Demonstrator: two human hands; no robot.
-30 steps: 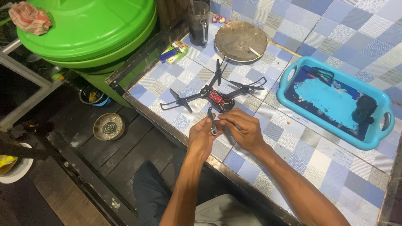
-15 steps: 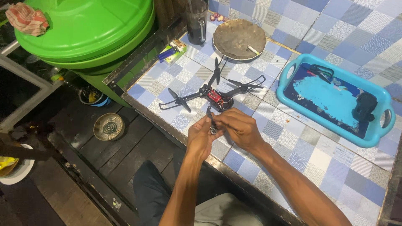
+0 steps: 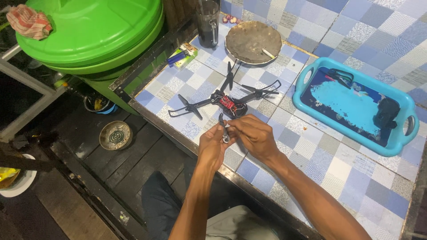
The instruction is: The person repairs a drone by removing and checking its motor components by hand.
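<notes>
Head cam looks down on a tiled counter w/ blue, grey & white squares. We see both hands meeting near its front edge. Left hand & right hand are touching, fingers pressed together around a small metal part; it's pinched between the fingertips of both hands, too small to tell what exactly it is. A thin dark arm runs from the part up toward the drone.

Drone lies flat on the counter just beyond the hands: black frame, red board showing in the middle, arms w/ props spread out to the left, right & back.

Further back: a round, dirty metal plate w/ a cigarette on it, a dark glass mug beside it, a lighter near the counter's left edge. To the right, well apart from the hands, a turquoise tray holding small bits & a black object.

Left of the counter: a big green barrel lid w/ a striped rag on top. Below, on the dark wood floor, a round tin.
</notes>
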